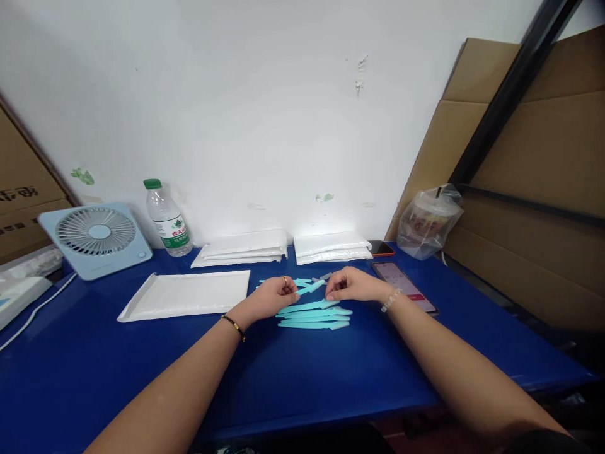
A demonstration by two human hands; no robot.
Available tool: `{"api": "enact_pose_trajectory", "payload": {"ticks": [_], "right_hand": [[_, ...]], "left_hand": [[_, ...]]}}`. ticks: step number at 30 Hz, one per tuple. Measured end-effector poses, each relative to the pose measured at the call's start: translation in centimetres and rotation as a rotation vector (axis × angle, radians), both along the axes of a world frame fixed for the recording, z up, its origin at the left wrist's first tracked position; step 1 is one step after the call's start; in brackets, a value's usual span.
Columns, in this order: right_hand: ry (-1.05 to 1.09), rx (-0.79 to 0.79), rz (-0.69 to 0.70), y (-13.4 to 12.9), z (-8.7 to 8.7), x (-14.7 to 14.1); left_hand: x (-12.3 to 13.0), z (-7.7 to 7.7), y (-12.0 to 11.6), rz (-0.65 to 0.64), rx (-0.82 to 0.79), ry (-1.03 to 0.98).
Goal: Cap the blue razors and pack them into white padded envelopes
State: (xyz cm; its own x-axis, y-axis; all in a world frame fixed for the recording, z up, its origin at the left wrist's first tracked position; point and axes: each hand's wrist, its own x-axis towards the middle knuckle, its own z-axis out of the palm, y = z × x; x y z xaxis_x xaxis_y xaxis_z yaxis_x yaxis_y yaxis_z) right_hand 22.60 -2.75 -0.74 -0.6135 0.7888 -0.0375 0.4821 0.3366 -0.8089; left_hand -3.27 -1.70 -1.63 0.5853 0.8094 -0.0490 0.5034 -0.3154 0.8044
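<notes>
My left hand (pixel 278 296) pinches the handle end of a turquoise eyebrow razor (pixel 312 287), whose capped blade end points right. Just right of that tip, my right hand (pixel 347 285) has its fingers pressed together; whether something thin sits between them is hidden. Below both hands, several more turquoise razors (pixel 312 317) lie side by side on the blue table (pixel 307 372), blade ends to the right. Behind my hands are further turquoise razors (pixel 300 281) and a greyish-purple piece (pixel 325 276), partly covered by my fingers.
A white padded envelope (pixel 184 295) lies at left. Two stacks of white envelopes (pixel 241 246) (pixel 333 246) stand against the wall. A blue fan (pixel 99 239) and water bottle (pixel 169 221) are at back left; phones (pixel 401 284) (pixel 382 248) and a bagged cup (pixel 428 221) at right.
</notes>
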Motion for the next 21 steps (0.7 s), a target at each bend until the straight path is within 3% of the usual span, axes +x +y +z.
{"api": "enact_pose_trajectory", "payload": {"ticks": [8, 13, 16, 21], "right_hand": [[0.314, -0.055, -0.232, 0.1, -0.8, -1.2], [0.381, -0.048, -0.3, 0.1, -1.0, -1.9], [0.416, 0.004, -0.378, 0.9, -1.3, -1.0], [0.175, 0.091, -0.452, 1.9, -1.6, 0.8]], "left_hand": [[0.0, -0.3, 0.1, 0.064, 0.062, -0.048], [0.1, 0.0, 0.1, 0.045, 0.079, -0.025], [-0.3, 0.2, 0.7, 0.104, 0.175, 0.028], [-1.2, -0.4, 2.0, 0.194, 0.371, 0.191]]}}
